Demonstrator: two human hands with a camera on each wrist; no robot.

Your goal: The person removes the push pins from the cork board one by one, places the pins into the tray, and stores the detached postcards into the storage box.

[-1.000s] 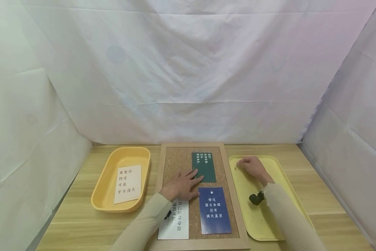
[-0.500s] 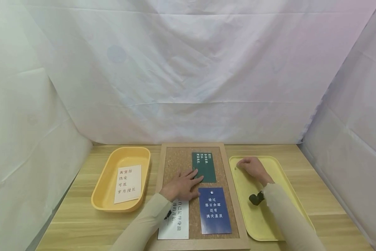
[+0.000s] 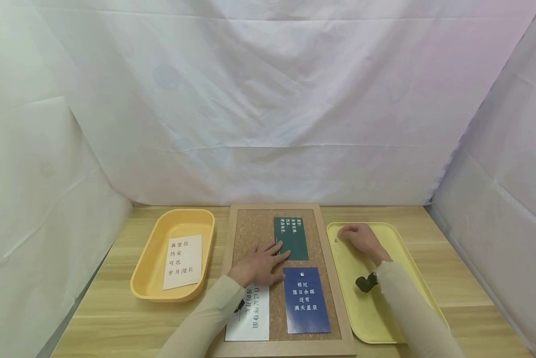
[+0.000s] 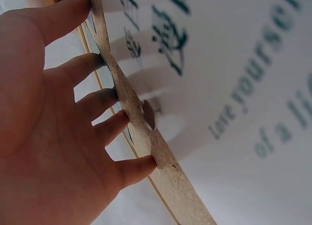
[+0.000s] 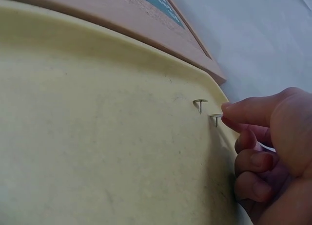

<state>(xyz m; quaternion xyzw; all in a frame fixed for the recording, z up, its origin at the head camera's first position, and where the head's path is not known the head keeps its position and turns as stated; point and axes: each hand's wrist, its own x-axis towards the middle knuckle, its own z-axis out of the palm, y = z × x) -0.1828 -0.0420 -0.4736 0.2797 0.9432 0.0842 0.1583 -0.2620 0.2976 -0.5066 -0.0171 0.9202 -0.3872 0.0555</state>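
Observation:
My left hand (image 3: 256, 266), fingers spread, rests on a framed cork board (image 3: 253, 223). Its fingertips touch the lower left of a green card (image 3: 298, 246), and the wrist crosses a white card (image 3: 247, 325). A tack (image 4: 149, 115) sits at that white card's edge in the left wrist view. Over the tray's far left corner, my right hand (image 3: 361, 239) pinches the rim of a thumbtack (image 5: 216, 116) between thumb and index finger, other fingers curled. Beside it another thumbtack (image 5: 200, 103) lies on the yellow tray (image 5: 122, 122). A blue card (image 3: 307, 318) has a tack at its top.
Left of the board stands a deeper orange-yellow tray (image 3: 144, 283) with a white lettered card (image 3: 183, 263) leaning inside. The wooden table (image 3: 102, 308) carries everything. White cloth (image 3: 268, 109) hangs behind and at both sides.

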